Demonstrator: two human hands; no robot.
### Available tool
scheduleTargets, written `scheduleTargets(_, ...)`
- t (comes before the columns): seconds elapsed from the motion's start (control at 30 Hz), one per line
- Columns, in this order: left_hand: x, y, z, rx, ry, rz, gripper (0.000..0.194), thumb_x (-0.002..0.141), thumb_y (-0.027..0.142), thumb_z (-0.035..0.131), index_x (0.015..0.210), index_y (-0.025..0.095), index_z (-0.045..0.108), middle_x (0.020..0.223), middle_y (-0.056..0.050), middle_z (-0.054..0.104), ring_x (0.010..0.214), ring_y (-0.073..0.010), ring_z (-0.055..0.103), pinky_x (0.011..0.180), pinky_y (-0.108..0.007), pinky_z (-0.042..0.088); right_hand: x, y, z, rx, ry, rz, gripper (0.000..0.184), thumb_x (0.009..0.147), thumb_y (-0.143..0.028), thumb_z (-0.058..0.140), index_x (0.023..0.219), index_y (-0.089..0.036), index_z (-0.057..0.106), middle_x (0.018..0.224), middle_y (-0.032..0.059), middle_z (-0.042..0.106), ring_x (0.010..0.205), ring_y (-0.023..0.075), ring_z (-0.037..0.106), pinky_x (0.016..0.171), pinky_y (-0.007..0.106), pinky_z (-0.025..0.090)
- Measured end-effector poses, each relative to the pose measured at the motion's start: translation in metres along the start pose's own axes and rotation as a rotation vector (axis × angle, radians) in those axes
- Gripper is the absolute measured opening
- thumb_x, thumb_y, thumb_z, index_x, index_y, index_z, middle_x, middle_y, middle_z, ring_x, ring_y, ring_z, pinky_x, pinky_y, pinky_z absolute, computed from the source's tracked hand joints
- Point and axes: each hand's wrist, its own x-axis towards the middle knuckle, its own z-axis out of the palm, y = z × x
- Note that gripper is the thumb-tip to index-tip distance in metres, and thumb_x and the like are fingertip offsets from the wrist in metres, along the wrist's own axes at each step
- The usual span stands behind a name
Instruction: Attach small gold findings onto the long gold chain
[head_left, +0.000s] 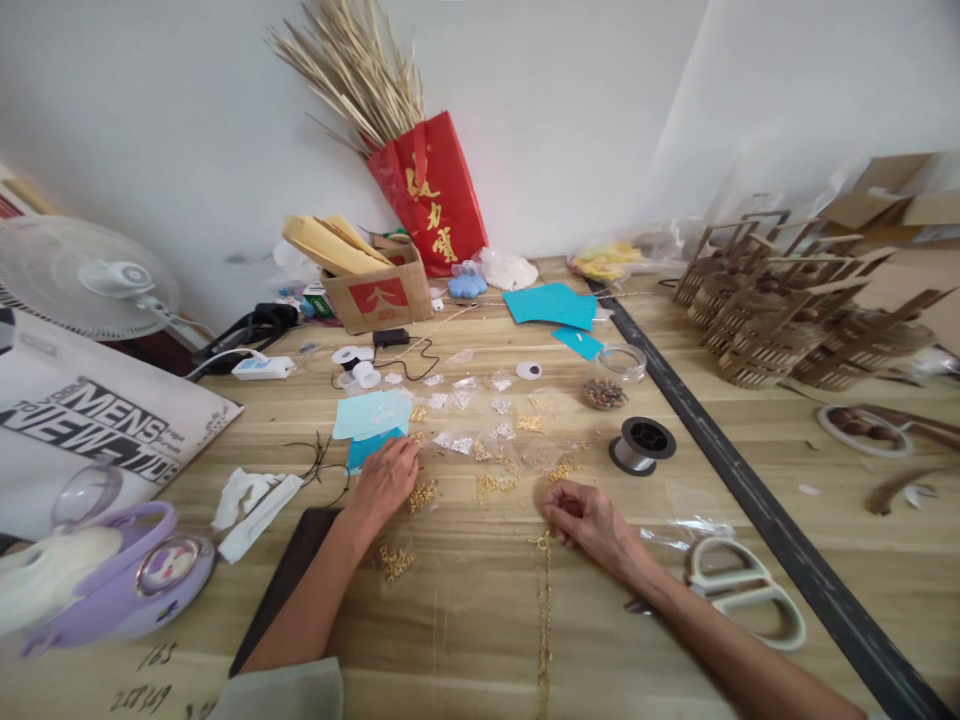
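My left hand [386,478] rests palm down on the wooden table [465,610], its fingertips bent over a small pile of gold beads [424,495]. My right hand [589,520] lies curled, fingers pinched on the top end of a thin gold chain [543,610] that runs down the table towards me. More little heaps of gold findings [491,487] and small clear bags [457,442] lie between and beyond both hands. Another loose bag of gold pieces [394,562] sits by my left forearm.
A wire spool [641,443] and a glass bead jar [611,380] stand beyond my right hand; scissors [742,590] lie at its right. Blue paper sheets [373,415], a cardboard box [375,290], a red bag [431,195], a fan [90,280], a purple cup [112,580] and wooden cut-outs [795,320] surround.
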Motion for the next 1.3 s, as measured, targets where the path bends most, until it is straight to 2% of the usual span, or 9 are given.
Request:
scheduleTargets(0.1, 0.000, -0.003, 0.003, -0.051, 0.023, 0.008, 0.020, 0.085, 0.011, 0.042, 0.086, 0.016, 0.062, 0.095, -0.009, 0.064, 0.094, -0.0230, 0.058, 0.081, -0.034, 0.046, 0.001, 0.001, -0.001, -0.016, -0.012, -0.008, 0.009, 0.075, -0.025, 0.056, 0.075, -0.016, 0.054, 0.053, -0.0041, 0.052, 0.047, 0.0089, 0.049, 0.045, 0.019, 0.038)
scheduleTargets(0.2, 0.002, -0.009, 0.008, -0.156, 0.052, -0.011, 0.015, 0.086, 0.019, 0.046, 0.084, 0.017, 0.062, 0.094, -0.008, 0.064, 0.092, -0.0221, 0.058, 0.082, -0.034, 0.046, 0.001, 0.001, -0.001, -0.024, -0.009, -0.008, 0.009, 0.076, -0.025, 0.056, 0.074, -0.016, 0.053, 0.053, -0.0041, 0.052, 0.047, 0.0089, 0.049, 0.045, 0.019, 0.038)
scheduleTargets(0.33, 0.007, -0.017, 0.014, -0.228, 0.099, -0.096, 0.017, 0.084, 0.022, 0.049, 0.094, 0.016, 0.062, 0.099, -0.009, 0.062, 0.095, -0.0227, 0.057, 0.086, -0.035, 0.046, 0.001, 0.000, 0.000, -0.011, -0.006, -0.004, 0.012, 0.075, -0.028, 0.056, 0.074, -0.016, 0.052, 0.053, -0.0042, 0.051, 0.046, 0.0086, 0.049, 0.045, 0.019, 0.037)
scheduleTargets(0.57, 0.013, -0.030, 0.017, -0.199, 0.000, -0.142, 0.031, 0.083, 0.033, 0.053, 0.107, 0.015, 0.061, 0.108, -0.012, 0.056, 0.104, -0.0267, 0.050, 0.093, -0.039, 0.041, 0.002, 0.002, 0.000, -0.020, -0.004, -0.015, 0.014, 0.076, -0.030, 0.056, 0.074, -0.017, 0.053, 0.053, -0.0037, 0.051, 0.045, 0.0090, 0.049, 0.044, 0.020, 0.037)
scheduleTargets(0.7, 0.020, -0.040, 0.019, -0.254, -0.029, -0.181, 0.040, 0.075, 0.036, 0.061, 0.109, 0.014, 0.062, 0.098, -0.010, 0.058, 0.100, -0.0268, 0.051, 0.091, -0.039, 0.041, 0.002, 0.004, -0.001, -0.017, -0.014, -0.020, 0.014, 0.076, -0.030, 0.058, 0.073, -0.017, 0.053, 0.053, -0.0037, 0.052, 0.045, 0.0094, 0.049, 0.044, 0.020, 0.037)
scheduleTargets(0.8, 0.026, -0.046, 0.018, -0.303, -0.059, -0.217, 0.042, 0.068, 0.038, 0.067, 0.104, 0.015, 0.064, 0.088, -0.008, 0.059, 0.091, -0.0253, 0.054, 0.084, -0.035, 0.043, 0.002, 0.003, -0.001, -0.023, -0.017, -0.025, 0.013, 0.076, -0.029, 0.057, 0.073, -0.017, 0.053, 0.052, -0.0041, 0.052, 0.045, 0.0092, 0.048, 0.044, 0.020, 0.038)
scheduleTargets(1.0, 0.032, -0.045, 0.011, -0.362, -0.033, -0.243, 0.028, 0.060, 0.032, 0.069, 0.081, 0.016, 0.062, 0.080, -0.004, 0.059, 0.080, -0.0210, 0.054, 0.074, -0.031, 0.043, 0.001, 0.000, 0.000, -0.007, -0.003, -0.026, 0.014, 0.075, -0.030, 0.057, 0.073, -0.017, 0.053, 0.054, -0.0038, 0.053, 0.045, 0.0092, 0.050, 0.043, 0.019, 0.040)
scheduleTargets(1.13, 0.032, -0.043, 0.002, -0.477, -0.056, -0.273, 0.021, 0.060, 0.030, 0.067, 0.073, 0.018, 0.055, 0.071, 0.001, 0.058, 0.070, -0.0177, 0.054, 0.065, -0.027, 0.041, 0.000, -0.002, 0.001, -0.001, 0.012, -0.015, 0.015, 0.074, -0.031, 0.057, 0.072, -0.017, 0.053, 0.051, -0.0042, 0.052, 0.044, 0.0095, 0.050, 0.042, 0.020, 0.040)
scheduleTargets(1.3, 0.032, -0.037, -0.012, -0.743, -0.083, -0.268, 0.023, 0.064, 0.037, 0.066, 0.068, 0.017, 0.055, 0.064, 0.002, 0.059, 0.062, -0.0159, 0.055, 0.060, -0.026, 0.040, 0.000, -0.002, 0.001, -0.008, 0.015, -0.014, 0.017, 0.075, -0.033, 0.058, 0.073, -0.017, 0.054, 0.050, -0.0040, 0.052, 0.044, 0.0098, 0.050, 0.042, 0.020, 0.040)
